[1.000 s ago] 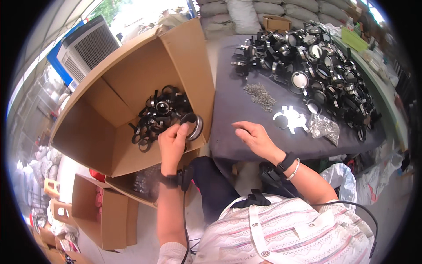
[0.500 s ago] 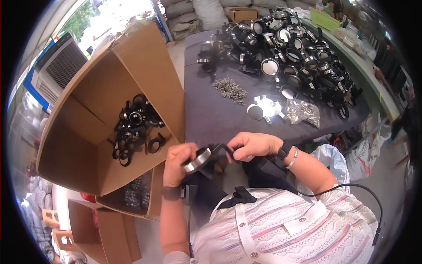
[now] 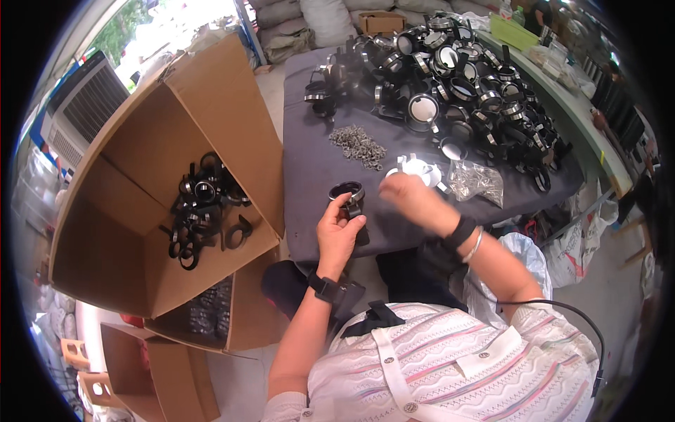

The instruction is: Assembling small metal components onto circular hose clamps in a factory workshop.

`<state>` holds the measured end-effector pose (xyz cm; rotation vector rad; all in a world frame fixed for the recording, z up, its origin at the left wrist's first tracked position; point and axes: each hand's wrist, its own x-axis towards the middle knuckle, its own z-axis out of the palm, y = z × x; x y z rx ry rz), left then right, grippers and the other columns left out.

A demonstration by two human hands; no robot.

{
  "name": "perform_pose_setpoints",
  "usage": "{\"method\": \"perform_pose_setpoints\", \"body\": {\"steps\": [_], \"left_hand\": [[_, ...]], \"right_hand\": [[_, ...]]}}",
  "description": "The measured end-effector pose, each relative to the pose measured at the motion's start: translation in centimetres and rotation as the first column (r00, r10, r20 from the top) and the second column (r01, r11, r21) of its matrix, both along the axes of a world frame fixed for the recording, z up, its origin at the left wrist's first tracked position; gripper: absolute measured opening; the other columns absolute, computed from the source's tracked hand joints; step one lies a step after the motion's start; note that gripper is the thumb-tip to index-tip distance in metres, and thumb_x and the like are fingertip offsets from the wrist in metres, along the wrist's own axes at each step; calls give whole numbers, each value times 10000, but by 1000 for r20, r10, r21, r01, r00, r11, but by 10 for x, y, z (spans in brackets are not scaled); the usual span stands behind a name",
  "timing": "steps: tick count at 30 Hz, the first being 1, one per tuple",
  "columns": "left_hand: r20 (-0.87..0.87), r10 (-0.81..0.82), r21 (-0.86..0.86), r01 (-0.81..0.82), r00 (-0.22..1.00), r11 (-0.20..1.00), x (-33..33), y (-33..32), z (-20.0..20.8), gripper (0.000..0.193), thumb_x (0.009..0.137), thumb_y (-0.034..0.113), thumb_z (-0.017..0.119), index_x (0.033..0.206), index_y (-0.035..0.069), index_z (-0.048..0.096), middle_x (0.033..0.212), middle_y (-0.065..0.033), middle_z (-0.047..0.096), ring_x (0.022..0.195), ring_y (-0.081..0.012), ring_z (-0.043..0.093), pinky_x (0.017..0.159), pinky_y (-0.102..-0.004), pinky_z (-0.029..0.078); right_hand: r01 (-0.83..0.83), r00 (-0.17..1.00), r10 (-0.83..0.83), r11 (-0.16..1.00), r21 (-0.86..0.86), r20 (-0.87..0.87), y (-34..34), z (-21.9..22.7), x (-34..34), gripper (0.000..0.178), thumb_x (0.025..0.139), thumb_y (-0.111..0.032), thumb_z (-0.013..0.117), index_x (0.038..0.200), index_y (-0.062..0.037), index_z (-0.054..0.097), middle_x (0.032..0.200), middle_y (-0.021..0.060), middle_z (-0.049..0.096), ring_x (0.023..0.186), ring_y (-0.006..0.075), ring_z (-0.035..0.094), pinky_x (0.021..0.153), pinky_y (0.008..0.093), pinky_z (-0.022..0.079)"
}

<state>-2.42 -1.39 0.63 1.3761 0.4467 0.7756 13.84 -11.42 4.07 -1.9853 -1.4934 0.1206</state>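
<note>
The left hand [image 3: 337,235] is holding a black ring [image 3: 358,193] over the grey table [image 3: 302,158].
Its fingers are clamping the near side, hiding part; the blurred right hand [image 3: 420,202] is partly covering white pieces [image 3: 422,167], its fingers too smeared to tell whether apart or together.

The held ring [image 3: 359,193] looks like glossy black plastic. The tablecloth [image 3: 306,165] is matt grey fabric, the large box [image 3: 133,190] dull, smooth cardboard.

Worn on the head, the wide fisheye looks steeply down past the wearer's patterned shirt [image 3: 450,352] to the fingers [image 3: 339,202] and tabletop [image 3: 304,162], both near. Farther off, sacks [image 3: 328,21] line the upper edge.
</note>
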Motion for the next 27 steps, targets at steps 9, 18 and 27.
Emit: {"method": "perform_pose_setpoints", "body": {"steps": [9,18,27], "left_hand": [[22,86,67,-87,996,994,-1,-1,-8,384,836,23,611,1215,56,558,812,49,511,652,-12,458,527,-156,371],[-36,78,106,-74,996,992,0,4,-15,500,838,-6,592,1320,50,477,877,18,519,606,-5,448,529,-151,376],[6,73,95,-74,997,993,0,1,-10,694,818,-43,587,1436,72,291,869,-1,536,584,-1,449,505,-153,394]], "right_hand": [[-108,595,329,937,-332,733,20,13,92,112,688,-104,639,785,-75,593,789,89,540,674,261,617,592,380,507],[-176,600,403,909,-377,691,-11,62,79,137,712,-50,607,841,-52,560,779,83,524,679,268,603,582,364,498],[-311,863,90,870,382,497,35,22,-10,158,741,-65,608,786,-21,463,754,122,505,683,308,561,565,393,469]]}}
